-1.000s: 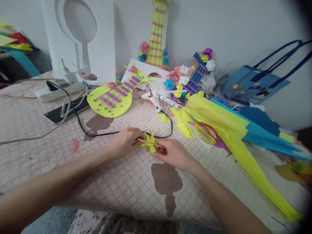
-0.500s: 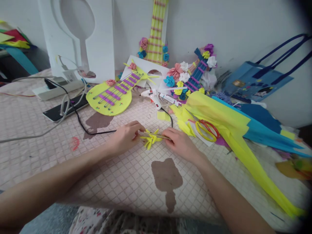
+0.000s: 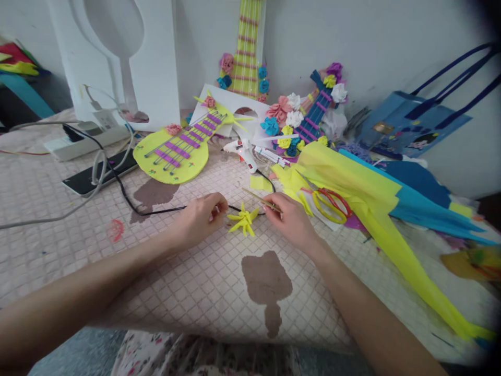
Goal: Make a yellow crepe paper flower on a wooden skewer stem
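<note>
A yellow paper flower with narrow pointed petals lies on the quilted tablecloth between my hands. To its right, my right hand pinches a thin wooden stick, whose far end points up and left above the flower. On the other side, my left hand has its fingers curled in, close to the petals but apart from them. Whatever its fingertips hold, if anything, is hidden. A black cord runs behind the flower.
A white glue gun lies behind my hands. Red-and-yellow scissors rest among yellow crepe paper on the right. A yellow paper guitar, a power strip and a black phone-like slab are at left. A blue bag stands far right.
The stick has come away from over the flower and now tilts up from my right hand. My left hand has let go of it and drawn slightly left. The view has shifted a little.
</note>
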A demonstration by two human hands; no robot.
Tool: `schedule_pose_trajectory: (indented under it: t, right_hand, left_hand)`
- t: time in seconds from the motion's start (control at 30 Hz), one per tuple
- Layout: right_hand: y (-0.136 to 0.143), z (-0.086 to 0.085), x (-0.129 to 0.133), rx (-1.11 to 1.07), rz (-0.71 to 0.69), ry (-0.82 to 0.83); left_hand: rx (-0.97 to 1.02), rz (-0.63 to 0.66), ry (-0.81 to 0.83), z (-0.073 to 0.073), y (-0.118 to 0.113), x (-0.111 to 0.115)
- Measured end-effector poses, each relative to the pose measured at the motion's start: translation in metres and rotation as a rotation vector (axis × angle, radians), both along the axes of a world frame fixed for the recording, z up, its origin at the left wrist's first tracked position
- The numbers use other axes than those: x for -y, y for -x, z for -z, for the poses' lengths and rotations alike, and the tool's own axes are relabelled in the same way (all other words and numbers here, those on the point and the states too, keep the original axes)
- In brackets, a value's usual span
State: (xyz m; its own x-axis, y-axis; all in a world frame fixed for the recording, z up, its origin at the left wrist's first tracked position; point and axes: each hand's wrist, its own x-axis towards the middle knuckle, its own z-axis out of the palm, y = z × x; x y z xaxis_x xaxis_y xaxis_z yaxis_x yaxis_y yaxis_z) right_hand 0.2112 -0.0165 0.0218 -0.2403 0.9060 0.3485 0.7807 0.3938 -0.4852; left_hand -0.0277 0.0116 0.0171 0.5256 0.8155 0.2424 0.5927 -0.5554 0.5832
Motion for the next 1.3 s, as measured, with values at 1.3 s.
schedule_pose_trajectory:
  t: [1.3]
  right_hand:
    - [0.01, -0.027, 0.04, 0.58, -0.053, 0.28]
  left_hand:
    - [-0.001, 0.299, -0.337, 0.009, -0.011, 0.008]
